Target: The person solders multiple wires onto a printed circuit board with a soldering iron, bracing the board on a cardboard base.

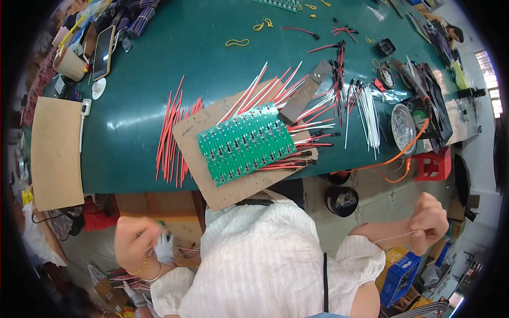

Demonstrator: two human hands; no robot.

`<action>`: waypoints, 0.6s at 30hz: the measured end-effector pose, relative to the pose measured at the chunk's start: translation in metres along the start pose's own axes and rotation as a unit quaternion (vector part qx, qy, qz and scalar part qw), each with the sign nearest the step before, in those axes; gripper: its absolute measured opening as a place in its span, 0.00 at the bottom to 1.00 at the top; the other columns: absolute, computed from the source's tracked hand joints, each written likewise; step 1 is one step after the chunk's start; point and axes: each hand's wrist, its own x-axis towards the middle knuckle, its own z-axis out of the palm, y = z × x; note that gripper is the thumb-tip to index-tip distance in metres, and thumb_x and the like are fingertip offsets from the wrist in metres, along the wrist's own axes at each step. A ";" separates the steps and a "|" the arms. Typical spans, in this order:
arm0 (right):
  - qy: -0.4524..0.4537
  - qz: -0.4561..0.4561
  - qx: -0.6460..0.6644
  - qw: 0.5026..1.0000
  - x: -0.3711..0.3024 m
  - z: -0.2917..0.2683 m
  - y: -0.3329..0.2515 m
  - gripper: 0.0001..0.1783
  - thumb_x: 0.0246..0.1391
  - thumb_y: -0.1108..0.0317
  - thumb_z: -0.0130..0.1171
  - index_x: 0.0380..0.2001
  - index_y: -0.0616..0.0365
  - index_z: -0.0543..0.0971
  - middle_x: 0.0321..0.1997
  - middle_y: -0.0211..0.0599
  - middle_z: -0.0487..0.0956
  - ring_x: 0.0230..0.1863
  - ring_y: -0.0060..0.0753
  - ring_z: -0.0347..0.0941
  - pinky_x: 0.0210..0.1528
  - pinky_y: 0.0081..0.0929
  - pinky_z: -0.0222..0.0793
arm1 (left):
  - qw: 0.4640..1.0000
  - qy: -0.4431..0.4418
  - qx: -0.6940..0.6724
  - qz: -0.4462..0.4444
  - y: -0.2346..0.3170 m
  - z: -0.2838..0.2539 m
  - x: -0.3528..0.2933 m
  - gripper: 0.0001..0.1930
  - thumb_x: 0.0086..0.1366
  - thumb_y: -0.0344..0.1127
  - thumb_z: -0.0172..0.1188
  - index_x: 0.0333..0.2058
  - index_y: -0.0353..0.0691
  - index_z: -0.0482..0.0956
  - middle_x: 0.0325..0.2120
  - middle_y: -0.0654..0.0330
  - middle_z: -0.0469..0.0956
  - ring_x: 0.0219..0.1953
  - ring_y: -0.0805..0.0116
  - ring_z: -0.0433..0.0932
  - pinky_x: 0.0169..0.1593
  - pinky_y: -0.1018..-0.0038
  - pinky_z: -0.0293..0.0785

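My right hand (428, 222) is raised off to the right of my body, away from the table. Its fingers are closed on a thin white cord (392, 238) that trails toward my upper arm. On the other side my left hand (135, 238) is raised too, curled and smeared by motion, so its grip is unclear. A panel of green circuit boards (246, 143) lies tilted on a brown board (199, 153) at the table's near edge. Red and white wires fan out from under the panel. Across its upper right corner rests a flat dark metal bar (305, 93).
Loose red wires (172, 138) and white wires (368, 116) flank the board. A soldering iron (419, 82), a metal bowl (403, 127) and an orange cable (392, 158) are at right. A phone (104, 53) stands far left. Another person's gloved hand (165, 249) shows beside my left arm.
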 end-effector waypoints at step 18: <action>0.556 0.251 0.131 0.782 0.080 0.035 0.197 0.13 0.58 0.63 0.54 0.42 0.60 0.69 0.36 0.40 0.74 0.16 0.15 0.58 0.16 0.15 0.51 | 0.918 0.272 -0.287 0.015 0.079 0.077 0.094 0.09 0.58 0.19 0.46 0.35 0.30 0.74 0.11 0.63 0.70 0.13 0.83 0.65 0.18 0.84 0.56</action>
